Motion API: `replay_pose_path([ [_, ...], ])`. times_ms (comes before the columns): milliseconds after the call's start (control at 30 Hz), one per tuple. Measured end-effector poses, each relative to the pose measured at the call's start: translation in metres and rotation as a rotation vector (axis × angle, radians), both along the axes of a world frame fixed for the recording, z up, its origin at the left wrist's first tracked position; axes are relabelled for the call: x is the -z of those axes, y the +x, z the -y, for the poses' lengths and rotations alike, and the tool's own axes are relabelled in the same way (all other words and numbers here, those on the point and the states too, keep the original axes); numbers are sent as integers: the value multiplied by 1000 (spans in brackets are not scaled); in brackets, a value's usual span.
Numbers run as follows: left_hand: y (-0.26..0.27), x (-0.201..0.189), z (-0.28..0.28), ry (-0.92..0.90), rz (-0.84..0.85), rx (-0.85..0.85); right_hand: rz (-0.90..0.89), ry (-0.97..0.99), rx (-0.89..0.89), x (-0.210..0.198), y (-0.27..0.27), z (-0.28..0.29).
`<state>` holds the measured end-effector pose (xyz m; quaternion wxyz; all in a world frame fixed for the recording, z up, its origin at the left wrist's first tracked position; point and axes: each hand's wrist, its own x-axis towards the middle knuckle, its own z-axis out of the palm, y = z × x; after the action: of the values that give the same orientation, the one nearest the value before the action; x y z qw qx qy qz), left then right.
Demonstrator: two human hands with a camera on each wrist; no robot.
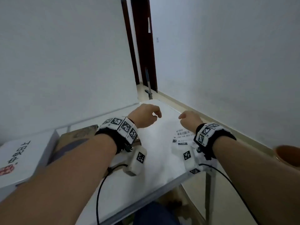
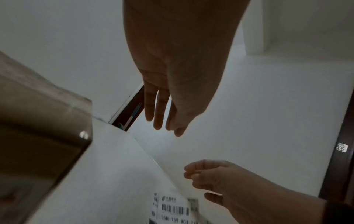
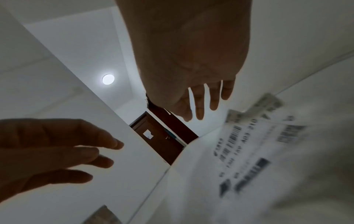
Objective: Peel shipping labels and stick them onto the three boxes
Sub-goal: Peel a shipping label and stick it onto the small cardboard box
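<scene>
On the white tabletop (image 1: 155, 159), a white printed shipping label with a black barcode (image 1: 182, 135) lies flat at the right side, close to the right edge. The person's right hand (image 1: 190, 120) hangs above the table just beyond the label's far edge, with the right wrist directly over the label's near part. In the head view the fingers of this hand are loosely curled and hold nothing; the right wrist view shows the fingers (image 3: 199, 103) hanging relaxed, apart from the label (image 3: 254, 151), which sits below and to the right of them in that picture. The person's left hand (image 1: 143, 116) hangs over the middle of the far part of the table, left of the label and well apart from it. Its fingers are relaxed and loosely bent, and it grasps nothing; the left wrist view shows the fingers (image 2: 159, 109) extended downward with free space beneath them. In that view the label (image 2: 172, 210) lies at the bottom edge, beside the right hand (image 2: 214, 178).

At the left of the table a brown cardboard box (image 1: 76, 135) stands partly hidden by the left forearm. Further left stands a white box with red and black printed characters (image 1: 21, 156). Neither hand touches either box. A third box cannot be made out.
</scene>
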<state>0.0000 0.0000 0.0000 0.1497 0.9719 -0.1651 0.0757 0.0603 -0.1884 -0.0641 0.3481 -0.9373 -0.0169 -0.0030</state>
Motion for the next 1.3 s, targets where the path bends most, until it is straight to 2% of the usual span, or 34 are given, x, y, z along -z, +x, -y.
replay_pose_path([
  [133, -3, 23, 14, -35, -85, -10, -71, -54, 60, 27, -10, 19],
  [233, -7, 39, 23, -87, -123, -7, -98, -7, 87, 42, -12, 29],
  [433, -11, 64, 30, -170, -175, -24, 25, 158, 159, 55, -15, 35],
  [667, -9, 79, 29, -496, -262, -124, 187, 202, 220, 65, -24, 37],
  [800, -9, 83, 26, -580, -252, -151, 283, 266, 238, 71, -27, 39],
  [933, -14, 77, 25, -632, -221, -147, 417, 436, 342, 56, -29, 32],
  [1033, -14, 53, 21, -692, -75, -170, 534, 541, 331, 29, -32, 19],
  [1167, -17, 7, -9, -915, 30, -187, 604, 574, 157, -9, -32, -15],
  [1300, -33, -17, -54, -983, 51, -183, 596, 526, -83, -37, -38, -60],
])
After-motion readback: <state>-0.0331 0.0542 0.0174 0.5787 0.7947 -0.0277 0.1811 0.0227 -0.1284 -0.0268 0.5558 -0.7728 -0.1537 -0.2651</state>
